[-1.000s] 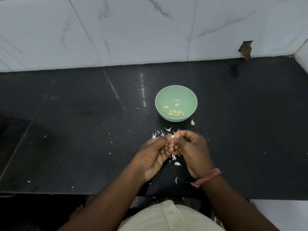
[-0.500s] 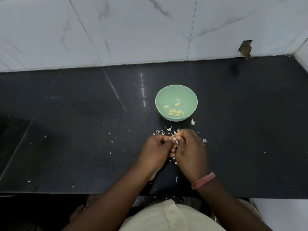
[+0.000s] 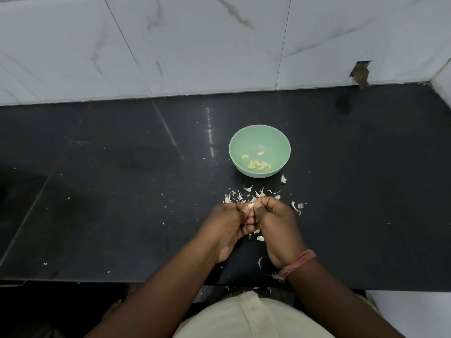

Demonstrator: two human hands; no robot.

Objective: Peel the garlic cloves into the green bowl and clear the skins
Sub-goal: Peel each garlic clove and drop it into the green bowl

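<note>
Wall [image 3: 195, 45]: white marble-look tiles filled the top of the frame, with a small broken notch [image 3: 360, 73] at the upper right where tile met counter.
Counter [image 3: 97, 179]: the dark stone slab spanned the middle of the frame and served as the work surface; its dark colour made every pale scrap easy to see.
Left hand [image 3: 225, 228]: it sat just below centre, fingers curled, with thumb and fingertips closed on the clove, probably to steady it while the other hand picked at it.
Right hand [image 3: 275, 220]: it touched the left hand at centre, fingers also curled and pinching at the same clove, seemingly working the skin loose; a pink thread band [image 3: 299, 262] circled its wrist.
Green bowl [image 3: 234, 142]: it stood upright above the hands, near them but apart, likely kept close so a finished clove needed only a short reach.
Peeled cloves [image 3: 258, 164]: about eight pale yellow pieces lay in the bowl's bottom, so the peeling looked well under way.
Skins [image 3: 249, 193]: white flakes lay scattered between bowl and hands, to the right of the hands and below them toward the counter's near edge, apparently left where they fell; clearing them was not yet done.
Clove [image 3: 251, 205]: only a small pale tip showed between the fingertips of both hands, held above the counter; how much skin remained could not be told.
</note>
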